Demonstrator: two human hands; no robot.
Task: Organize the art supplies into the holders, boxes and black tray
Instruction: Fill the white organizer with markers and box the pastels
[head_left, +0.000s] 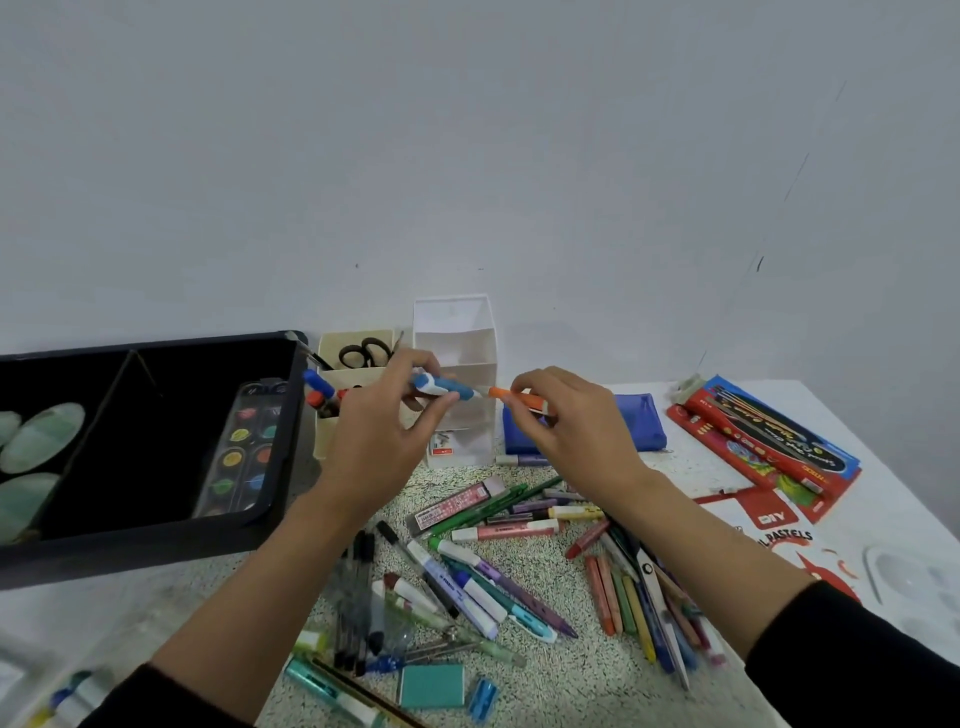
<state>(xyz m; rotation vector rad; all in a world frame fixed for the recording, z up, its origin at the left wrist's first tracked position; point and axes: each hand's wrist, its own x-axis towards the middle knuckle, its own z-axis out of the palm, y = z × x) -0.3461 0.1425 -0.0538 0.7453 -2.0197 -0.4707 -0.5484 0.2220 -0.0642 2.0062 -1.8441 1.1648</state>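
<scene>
My left hand (387, 415) pinches a blue and white pen (445, 386) above the table, in front of the cream holder (332, 434). My right hand (569, 415) pinches an orange pen (511, 396) just right of it, in front of the white tiered holder (470, 358). The two pens' tips almost meet. Scissors (365, 352) and a few markers stand in the cream holder. The black tray (156, 540) at the left holds a watercolour palette (244, 447) and pale green pieces (39, 439). Many loose pens, markers and crayons (488, 577) lie below my hands.
A blue pouch (641, 421) lies behind my right hand. Red and blue pastel boxes (763, 441) sit at the right, a clear mixing palette (914, 582) at the right edge. A teal eraser (431, 686) and blue sharpener (483, 699) lie near the front. A wall is close behind.
</scene>
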